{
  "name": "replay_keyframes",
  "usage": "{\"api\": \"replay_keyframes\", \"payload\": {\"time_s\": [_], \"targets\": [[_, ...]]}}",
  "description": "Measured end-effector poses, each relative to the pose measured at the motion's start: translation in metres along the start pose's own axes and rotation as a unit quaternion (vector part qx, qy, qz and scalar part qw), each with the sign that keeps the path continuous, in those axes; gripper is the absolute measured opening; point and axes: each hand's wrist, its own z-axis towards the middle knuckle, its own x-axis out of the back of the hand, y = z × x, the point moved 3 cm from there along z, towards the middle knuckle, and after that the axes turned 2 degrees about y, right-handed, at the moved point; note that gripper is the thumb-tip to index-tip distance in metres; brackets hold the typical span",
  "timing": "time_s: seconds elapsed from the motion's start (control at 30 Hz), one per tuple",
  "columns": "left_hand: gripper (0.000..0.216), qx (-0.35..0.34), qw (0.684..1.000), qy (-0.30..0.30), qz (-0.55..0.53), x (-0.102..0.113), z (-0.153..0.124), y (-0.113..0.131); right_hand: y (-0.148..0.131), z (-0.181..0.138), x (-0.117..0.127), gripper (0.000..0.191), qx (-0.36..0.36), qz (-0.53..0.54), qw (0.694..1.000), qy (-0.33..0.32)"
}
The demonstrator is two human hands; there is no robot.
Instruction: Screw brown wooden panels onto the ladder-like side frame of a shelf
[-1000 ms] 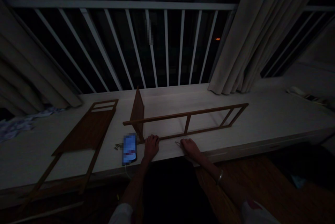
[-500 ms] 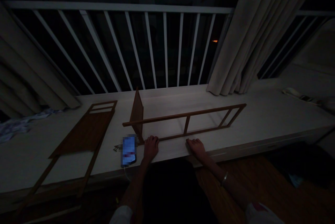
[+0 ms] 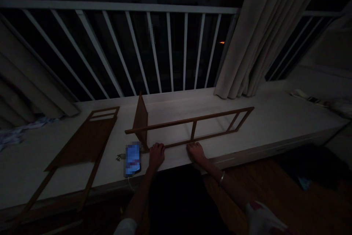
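Lying well to the left of the hands, a dark brown wooden piece (image 3: 82, 140) with a flat panel and two long legs juts past the front edge of the pale worktop (image 3: 264, 125); a bump against those legs could shift it. Nearer the left hand (image 3: 156, 155) are small metallic bits (image 3: 119, 157), too dim to identify, and a phone (image 3: 132, 160) with a lit, bluish screen, close to the edge; a swing of the left forearm or a tug on its thin white cable (image 3: 130, 184) could pull it off. Just beyond the left hand stands an upright brown wooden panel (image 3: 141, 116), meeting the end of a ladder-like brown wooden frame (image 3: 193, 131) set on its long side directly in front of both hands. The left fingers bend over its near rail; whether they grip or merely rest, I cannot tell. Should that hand lift or press unevenly, the frame could tip or its corner twist. The right hand (image 3: 196, 152) is curled beside the same rail near the crossbar, its contents hidden; in such poor light, anything small there could easily slip and get lost.
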Motion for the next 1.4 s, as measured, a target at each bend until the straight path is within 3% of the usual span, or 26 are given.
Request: {"api": "replay_keyframes", "payload": {"time_s": [0.53,1.0,1.4], "targets": [[0.023,0.001,1.000,0.000,0.000,0.002,0.001,0.004,-0.048,0.004,0.006,0.019,0.011,0.038,0.999,-0.027],[0.023,0.000,1.000,0.007,0.004,0.003,0.000,0.004,-0.046,-0.006,0.017,0.023,0.020,0.038,0.998,-0.047],[0.024,-0.001,1.000,0.004,-0.002,0.005,0.000,0.005,-0.022,-0.017,0.024,0.021,0.064,0.035,0.996,-0.045]]}}
